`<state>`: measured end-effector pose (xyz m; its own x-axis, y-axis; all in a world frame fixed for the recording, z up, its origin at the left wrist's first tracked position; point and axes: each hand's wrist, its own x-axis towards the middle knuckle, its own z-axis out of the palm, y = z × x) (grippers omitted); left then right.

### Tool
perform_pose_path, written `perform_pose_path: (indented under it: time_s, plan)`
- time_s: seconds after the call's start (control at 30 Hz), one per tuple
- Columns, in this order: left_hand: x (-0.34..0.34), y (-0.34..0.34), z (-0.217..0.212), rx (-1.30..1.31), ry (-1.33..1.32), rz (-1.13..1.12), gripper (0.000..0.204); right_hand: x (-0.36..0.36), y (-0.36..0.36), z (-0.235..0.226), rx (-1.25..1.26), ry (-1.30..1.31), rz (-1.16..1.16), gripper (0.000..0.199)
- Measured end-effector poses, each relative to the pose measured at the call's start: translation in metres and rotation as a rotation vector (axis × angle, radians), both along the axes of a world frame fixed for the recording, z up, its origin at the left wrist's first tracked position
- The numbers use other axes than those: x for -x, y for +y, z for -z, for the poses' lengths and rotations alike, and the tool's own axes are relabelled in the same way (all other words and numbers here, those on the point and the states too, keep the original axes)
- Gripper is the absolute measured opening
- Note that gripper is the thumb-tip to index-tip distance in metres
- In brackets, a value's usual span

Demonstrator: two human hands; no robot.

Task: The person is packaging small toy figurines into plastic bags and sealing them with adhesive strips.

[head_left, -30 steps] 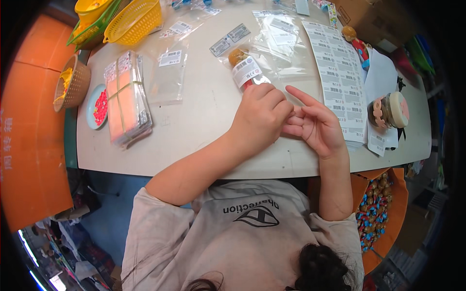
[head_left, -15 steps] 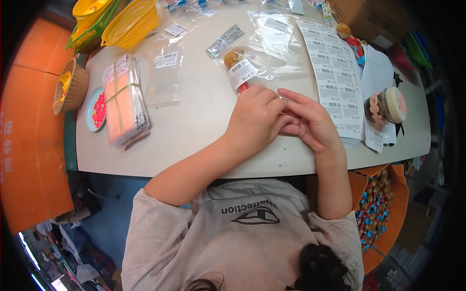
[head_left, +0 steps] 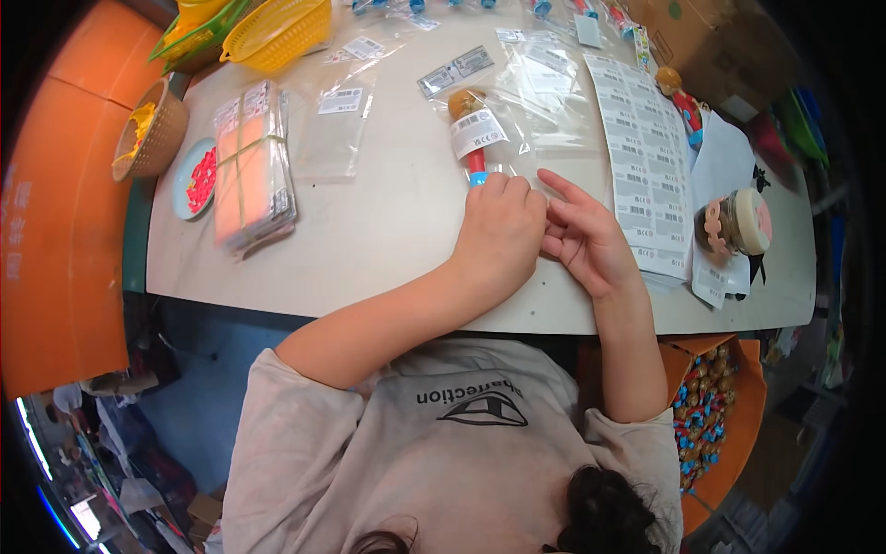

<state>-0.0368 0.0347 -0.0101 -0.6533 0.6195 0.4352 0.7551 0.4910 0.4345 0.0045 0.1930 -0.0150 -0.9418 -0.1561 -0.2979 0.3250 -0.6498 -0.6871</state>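
Observation:
A toy with a round brown head (head_left: 466, 103), a red stem and a blue part lies inside a clear plastic bag (head_left: 519, 138). A white printed label (head_left: 477, 132) crosses the bag over the toy. My left hand (head_left: 503, 223) is closed at the bag's near end, next to the blue part; its fingertips are hidden. Close against it on the right, my right hand (head_left: 591, 242) has its palm partly showing and its index finger stretched out. The other fingers of that hand bend toward the left hand, and I make out nothing held in them.
Sheets of labels (head_left: 641, 171) lie right, by a lidded jar (head_left: 734, 226). A banded stack of packets (head_left: 249, 175), a plate of red pieces (head_left: 182, 198) and baskets (head_left: 277, 37) are left. Flat clear bags (head_left: 332, 138) lie beyond. An orange bin (head_left: 738, 443) of toys stands below right.
The view has shifted a little. My left hand has drawn back slightly from the toy, so its blue part now shows. The right hand's index finger has lifted away from the left hand.

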Motion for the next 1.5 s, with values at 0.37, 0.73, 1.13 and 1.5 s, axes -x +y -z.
perform_pose_path:
  time_s: [0.37,0.73,1.13,1.5]
  plan:
    - [-0.002,-0.017,0.005,-0.058,0.056,0.107,0.013,-0.003,-0.007,-0.012,-0.366,-0.109,0.045,0.033]
    - [0.001,-0.046,-0.018,0.027,-0.059,0.380,0.013,0.002,-0.005,-0.005,-0.401,-0.060,0.267,0.014]
    - [0.122,-0.204,-0.087,-0.541,-0.648,-0.047,0.016,-0.004,-0.015,-0.010,-0.485,-0.105,0.151,0.013]
    - [0.365,-0.203,-0.072,0.064,-0.015,-0.966,0.026,-0.004,-0.016,-0.015,-0.516,-0.171,0.172,0.009]
